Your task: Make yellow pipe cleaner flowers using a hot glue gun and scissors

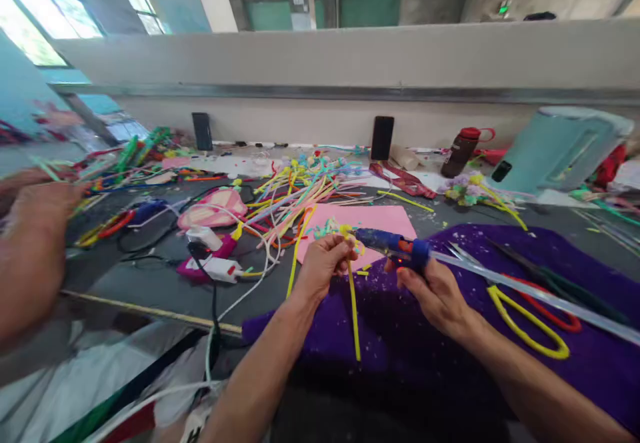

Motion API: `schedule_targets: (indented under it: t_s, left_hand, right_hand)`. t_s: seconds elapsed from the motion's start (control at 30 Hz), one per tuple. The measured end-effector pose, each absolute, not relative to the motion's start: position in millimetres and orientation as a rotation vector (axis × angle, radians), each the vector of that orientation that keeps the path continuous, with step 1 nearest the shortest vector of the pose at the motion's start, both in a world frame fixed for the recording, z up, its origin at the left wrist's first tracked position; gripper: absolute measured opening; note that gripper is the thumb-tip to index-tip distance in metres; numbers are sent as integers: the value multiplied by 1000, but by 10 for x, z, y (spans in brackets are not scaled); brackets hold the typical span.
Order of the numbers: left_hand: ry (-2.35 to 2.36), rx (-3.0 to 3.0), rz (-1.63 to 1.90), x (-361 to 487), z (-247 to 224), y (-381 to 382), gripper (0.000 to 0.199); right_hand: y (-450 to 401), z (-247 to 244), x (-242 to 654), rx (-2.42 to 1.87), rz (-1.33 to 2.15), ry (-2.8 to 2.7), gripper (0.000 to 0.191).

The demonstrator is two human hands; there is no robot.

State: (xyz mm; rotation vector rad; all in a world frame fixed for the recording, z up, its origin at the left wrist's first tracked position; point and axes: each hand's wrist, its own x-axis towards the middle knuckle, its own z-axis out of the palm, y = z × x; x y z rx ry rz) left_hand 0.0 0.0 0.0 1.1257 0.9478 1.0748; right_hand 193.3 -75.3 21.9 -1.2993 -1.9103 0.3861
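Observation:
Near the middle, my left hand (pixel 326 263) is closed, pinching a yellow pipe cleaner (pixel 354 309) whose long end hangs down over the purple cloth (pixel 400 363). A small yellow tuft (pixel 346 229) shows just above my fingertips. My right hand (pixel 434 291) is wrapped round a blue glue gun (pixel 393 243), its nozzle pointing left and close to the yellow tuft. A long clear glue stick (pixel 520 286) sticks out of the gun's rear to the right. Beneath and behind the nozzle lies a pink sheet (pixel 387 221) with small scraps on it.
Scissors with yellow and red handles (pixel 530 336) lie on the cloth at right. Colourful pipe cleaners (pixel 295 196) are heaped behind the pink sheet. Left are a power strip (pixel 220 269) and cables. A bottle (pixel 460 151) stands at back right. Another person's arm (pixel 37 249) reaches in at far left.

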Motion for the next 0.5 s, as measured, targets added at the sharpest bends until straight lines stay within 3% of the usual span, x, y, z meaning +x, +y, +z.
schedule_targets:
  t_s: [0.5]
  left_hand:
    - [956,1128,1061,14,51,-39,24]
  right_hand:
    - [-747,120,1900,-1374,242,-1888,24]
